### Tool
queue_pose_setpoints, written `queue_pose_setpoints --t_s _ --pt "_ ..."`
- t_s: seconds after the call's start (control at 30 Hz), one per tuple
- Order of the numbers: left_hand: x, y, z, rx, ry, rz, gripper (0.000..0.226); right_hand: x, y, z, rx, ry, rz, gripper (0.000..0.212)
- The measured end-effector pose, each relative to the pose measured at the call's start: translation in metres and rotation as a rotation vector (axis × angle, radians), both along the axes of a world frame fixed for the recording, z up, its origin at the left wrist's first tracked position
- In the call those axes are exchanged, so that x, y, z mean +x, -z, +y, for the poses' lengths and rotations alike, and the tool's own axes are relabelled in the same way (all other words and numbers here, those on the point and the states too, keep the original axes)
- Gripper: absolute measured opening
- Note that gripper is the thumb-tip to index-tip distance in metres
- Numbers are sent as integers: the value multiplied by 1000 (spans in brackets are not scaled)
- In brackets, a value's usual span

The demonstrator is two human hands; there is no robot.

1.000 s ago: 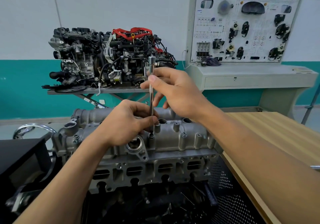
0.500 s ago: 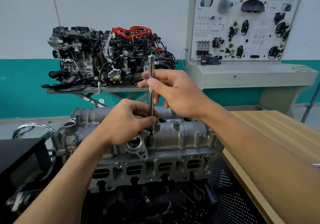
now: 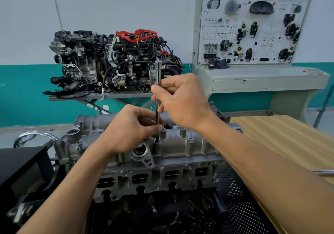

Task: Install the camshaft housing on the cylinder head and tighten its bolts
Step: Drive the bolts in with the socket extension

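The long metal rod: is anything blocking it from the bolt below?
Nothing visible. The rod stands upright with its tip on a bolt of the camshaft housing; the left hand and right hand hold it directly.

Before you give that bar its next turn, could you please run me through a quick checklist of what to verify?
1. The extension bar stands upright over the bolt: ok.
2. The right hand pinches the bar's upper part: ok.
3. The left hand grips the bar low, near the camshaft housing: ok.
4. Tip fully seated in the bolt head: cannot tell, too small.
5. Housing flush on the cylinder head along the near edge: ok.
6. The neighbouring bolt is tight: cannot tell.
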State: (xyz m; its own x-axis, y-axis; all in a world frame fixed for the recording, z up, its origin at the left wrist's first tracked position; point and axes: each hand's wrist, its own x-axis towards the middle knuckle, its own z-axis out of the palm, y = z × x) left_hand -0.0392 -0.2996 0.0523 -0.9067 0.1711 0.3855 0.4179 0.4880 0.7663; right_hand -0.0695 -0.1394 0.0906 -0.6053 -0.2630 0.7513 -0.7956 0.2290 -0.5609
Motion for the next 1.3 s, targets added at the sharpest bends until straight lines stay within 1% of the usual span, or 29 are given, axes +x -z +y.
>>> queue_pose_setpoints --t_s 0.1,0.27,0.43,0.57,0.67,0.73,0.87,1.0,1.07,1.3 --pt "1 1 1 -11 -16 53 9 -1 -4 4 34 -85 -55 23" --pt "4 5 2 139 -49 153 10 -1 -18 3 50 -140 -37 25" --pt "16 -4 -9 193 -166 256 15 4 -33 -22 27 -210 -35 28" --pt "34 -22 -49 95 -163 223 23 7 -40 -51 10 -293 -37 27" --pt "41 -16 -69 51 -193 163 11 9 -29 -71 54 -312 -28 29" --pt "43 -8 -75 73 -201 143 11 10 -21 -79 84 -311 -28 29" --pt "37 8 -75 146 -184 164 11 9 -15 -82 118 -277 -10 28" --pt "28 14 -70 204 -148 211 18 6 -18 -76 93 -263 -4 27" --pt "26 14 -68 249 -118 206 19 4 -20 -73 82 -268 -7 27" --pt "25 17 -69 283 -81 183 21 2 -17 -74 35 -315 -63 23"
